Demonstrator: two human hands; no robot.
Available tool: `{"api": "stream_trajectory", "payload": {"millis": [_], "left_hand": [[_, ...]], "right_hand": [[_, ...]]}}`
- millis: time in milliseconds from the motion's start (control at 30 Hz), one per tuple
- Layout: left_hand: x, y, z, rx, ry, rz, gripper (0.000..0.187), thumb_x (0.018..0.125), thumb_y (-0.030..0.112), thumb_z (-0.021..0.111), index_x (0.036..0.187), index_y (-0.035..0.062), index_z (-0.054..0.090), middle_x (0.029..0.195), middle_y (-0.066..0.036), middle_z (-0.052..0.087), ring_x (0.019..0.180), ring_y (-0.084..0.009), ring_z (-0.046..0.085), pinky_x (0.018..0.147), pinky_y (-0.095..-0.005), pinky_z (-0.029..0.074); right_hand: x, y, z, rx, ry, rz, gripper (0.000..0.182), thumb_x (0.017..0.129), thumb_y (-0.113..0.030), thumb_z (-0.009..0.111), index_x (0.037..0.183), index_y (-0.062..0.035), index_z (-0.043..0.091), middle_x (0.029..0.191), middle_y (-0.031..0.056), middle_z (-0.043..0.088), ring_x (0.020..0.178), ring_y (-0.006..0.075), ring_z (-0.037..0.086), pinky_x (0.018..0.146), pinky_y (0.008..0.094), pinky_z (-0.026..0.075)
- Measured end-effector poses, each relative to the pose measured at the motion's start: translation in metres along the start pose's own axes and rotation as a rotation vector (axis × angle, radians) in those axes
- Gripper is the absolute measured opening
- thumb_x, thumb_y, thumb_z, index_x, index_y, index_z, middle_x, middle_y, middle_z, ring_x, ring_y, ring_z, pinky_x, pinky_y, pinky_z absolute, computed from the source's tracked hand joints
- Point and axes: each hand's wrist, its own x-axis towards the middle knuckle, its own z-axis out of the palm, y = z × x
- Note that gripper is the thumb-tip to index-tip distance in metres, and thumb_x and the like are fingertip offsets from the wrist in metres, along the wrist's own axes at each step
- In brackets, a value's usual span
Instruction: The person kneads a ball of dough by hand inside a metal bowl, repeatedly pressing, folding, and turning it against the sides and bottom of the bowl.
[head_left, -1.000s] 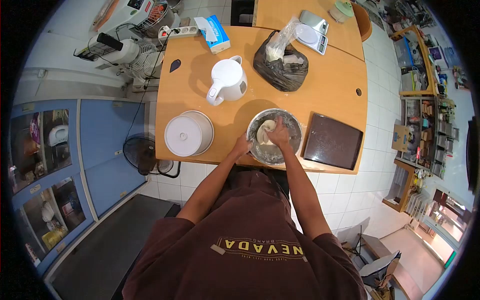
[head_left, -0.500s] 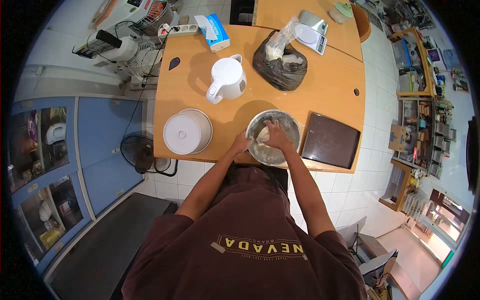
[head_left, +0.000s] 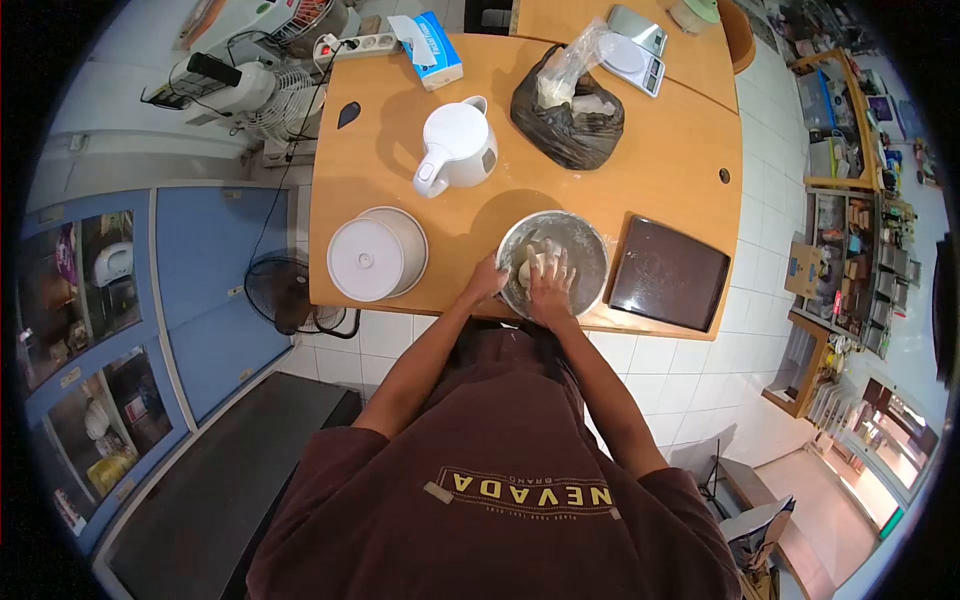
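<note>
A round metal bowl, its inside smeared with pale residue, sits at the table's front edge. My left hand grips the bowl's left rim. Inside it, my right hand lies with fingers spread on a lump of pale dough, which it partly hides. A white lidded container stands to the left of the bowl, and a dark rectangular tray lies to the right.
Farther back on the wooden table are a white kettle, a black plastic bag, a kitchen scale, a blue tissue box and a power strip. A fan stands left of the table.
My right hand has turned and flattened, its fingers now spread over the dough. My left hand stays on the rim. The whole view has shifted slightly.
</note>
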Motion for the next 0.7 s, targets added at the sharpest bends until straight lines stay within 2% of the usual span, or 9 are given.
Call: {"api": "stream_trajectory", "payload": {"millis": [133,233,433,467,567,667,700], "left_hand": [[0.003,-0.004,0.002,0.036,0.000,0.025,0.053,0.080,0.007,0.063,0.131,0.0027,0.050,0.120,-0.026,0.061,0.113,-0.0426,0.058,0.095,-0.0444,0.046],[0.005,-0.016,0.004,0.026,-0.010,0.077,0.055,0.080,0.006,0.062,0.132,0.0018,0.048,0.122,-0.026,0.060,0.115,-0.0428,0.057,0.097,-0.0448,0.045],[0.002,-0.013,0.001,-0.027,-0.055,0.069,0.057,0.080,0.005,0.063,0.134,0.0002,0.046,0.125,-0.024,0.058,0.120,-0.0385,0.055,0.102,-0.0438,0.041],[0.002,-0.011,0.001,-0.028,-0.044,0.052,0.056,0.080,0.005,0.062,0.134,0.0002,0.047,0.125,-0.024,0.058,0.120,-0.0379,0.055,0.102,-0.0434,0.040],[0.006,-0.016,0.002,-0.045,-0.028,0.071,0.055,0.081,0.004,0.062,0.133,0.0006,0.047,0.126,-0.023,0.058,0.120,-0.0369,0.055,0.102,-0.0424,0.041],[-0.003,-0.004,0.002,-0.016,-0.019,0.069,0.053,0.081,0.005,0.062,0.132,0.0018,0.049,0.125,-0.022,0.060,0.118,-0.0363,0.056,0.101,-0.0417,0.042],[-0.005,0.004,-0.002,0.005,-0.012,0.064,0.052,0.082,0.006,0.062,0.132,0.0023,0.049,0.124,-0.022,0.061,0.117,-0.0361,0.057,0.100,-0.0415,0.043]], "right_hand": [[-0.002,-0.002,0.003,0.047,-0.174,0.091,0.102,0.082,-0.042,0.064,0.156,-0.0222,-0.004,0.159,0.0233,-0.007,0.142,0.0561,-0.007,0.105,0.0766,0.009],[0.008,0.004,0.028,0.093,-0.024,0.076,0.105,0.080,-0.047,0.065,0.155,-0.0259,-0.005,0.159,0.0223,-0.011,0.140,0.0575,-0.011,0.103,0.0787,0.009],[0.045,0.009,0.022,0.218,-0.277,0.224,0.101,0.082,-0.050,0.063,0.154,-0.0334,-0.006,0.159,0.0220,-0.012,0.139,0.0592,-0.011,0.097,0.0830,0.007],[0.051,0.012,0.019,0.262,-0.324,0.237,0.102,0.081,-0.051,0.063,0.153,-0.0343,-0.006,0.159,0.0233,-0.012,0.139,0.0588,-0.011,0.099,0.0815,0.007],[0.063,0.023,0.036,0.288,-0.323,0.233,0.104,0.079,-0.050,0.066,0.153,-0.0342,-0.005,0.158,0.0258,-0.012,0.139,0.0585,-0.012,0.103,0.0781,0.009],[0.067,0.022,0.044,0.291,-0.253,0.272,0.101,0.077,-0.046,0.070,0.153,-0.0297,0.006,0.157,0.0289,-0.004,0.140,0.0583,-0.006,0.104,0.0755,0.015],[0.066,0.018,0.034,0.315,-0.209,0.294,0.099,0.075,-0.043,0.072,0.151,-0.0275,0.011,0.156,0.0297,0.002,0.139,0.0591,0.000,0.104,0.0745,0.018]]}}
